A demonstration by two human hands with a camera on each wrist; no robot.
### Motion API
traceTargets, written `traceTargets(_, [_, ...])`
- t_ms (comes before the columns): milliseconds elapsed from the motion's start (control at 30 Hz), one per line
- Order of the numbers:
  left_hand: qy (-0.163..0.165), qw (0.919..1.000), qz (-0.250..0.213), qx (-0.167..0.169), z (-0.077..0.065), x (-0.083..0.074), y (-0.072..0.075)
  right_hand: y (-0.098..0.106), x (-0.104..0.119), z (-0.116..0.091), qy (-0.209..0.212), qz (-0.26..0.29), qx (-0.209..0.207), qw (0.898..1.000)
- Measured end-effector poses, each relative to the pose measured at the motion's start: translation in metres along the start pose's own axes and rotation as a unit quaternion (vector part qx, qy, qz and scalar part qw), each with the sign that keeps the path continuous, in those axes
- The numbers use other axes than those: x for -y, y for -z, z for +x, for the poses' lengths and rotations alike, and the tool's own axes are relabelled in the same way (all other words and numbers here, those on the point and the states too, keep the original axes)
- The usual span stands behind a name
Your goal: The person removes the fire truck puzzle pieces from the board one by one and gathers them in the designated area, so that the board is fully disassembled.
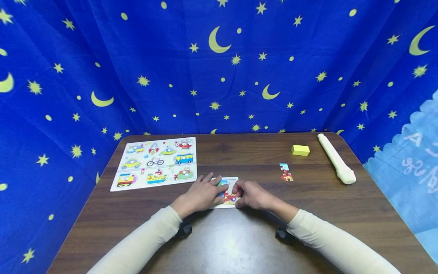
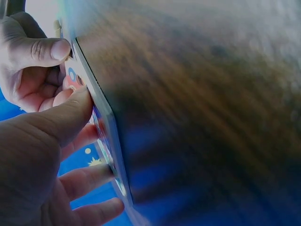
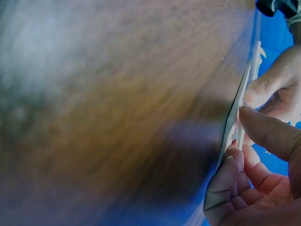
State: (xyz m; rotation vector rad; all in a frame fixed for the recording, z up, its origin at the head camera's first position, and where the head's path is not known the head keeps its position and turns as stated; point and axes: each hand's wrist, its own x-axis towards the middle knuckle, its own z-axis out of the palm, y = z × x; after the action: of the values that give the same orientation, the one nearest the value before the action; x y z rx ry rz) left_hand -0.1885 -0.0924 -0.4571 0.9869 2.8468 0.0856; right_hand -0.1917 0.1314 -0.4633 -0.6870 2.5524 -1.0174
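Observation:
A small jigsaw board [image 1: 223,206] with a red vehicle picture lies flat on the table. My left hand [image 1: 201,194] rests on its left part, fingers spread and straight. At the board's right edge, my right hand [image 1: 254,196] has curled fingers and pinches a thin jigsaw piece [image 3: 240,135], seen edge-on in the right wrist view; its picture is mostly hidden by the fingers. A pale bare patch [image 1: 232,184] shows in the board's upper right. To the right lie two loose jigsaw pieces, a light blue piece [image 1: 284,166] and a red piece [image 1: 287,176].
A white vehicle peg puzzle [image 1: 142,173] lies at the table's back left. At the right are a yellow block [image 1: 300,150] and a long cream-coloured, club-shaped object [image 1: 337,160]. Behind the wooden table [image 1: 137,228] hangs a blue curtain [image 1: 178,68] with moons and stars.

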Motion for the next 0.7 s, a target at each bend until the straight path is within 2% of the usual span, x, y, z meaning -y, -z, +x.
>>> traceTargets(433, [-0.002, 1.0000, -0.006, 0.007, -0.0008, 0.0000, 0.0000, 0.0030, 0.0015, -0.0027, 0.008, -0.019, -0.012, 1.000])
traceTargets(700, [-0.004, 1.0000, -0.002, 0.000, 0.0002, -0.0002, -0.0003, 0.0030, -0.0006, -0.0025, 0.015, -0.027, -0.012, 0.999])
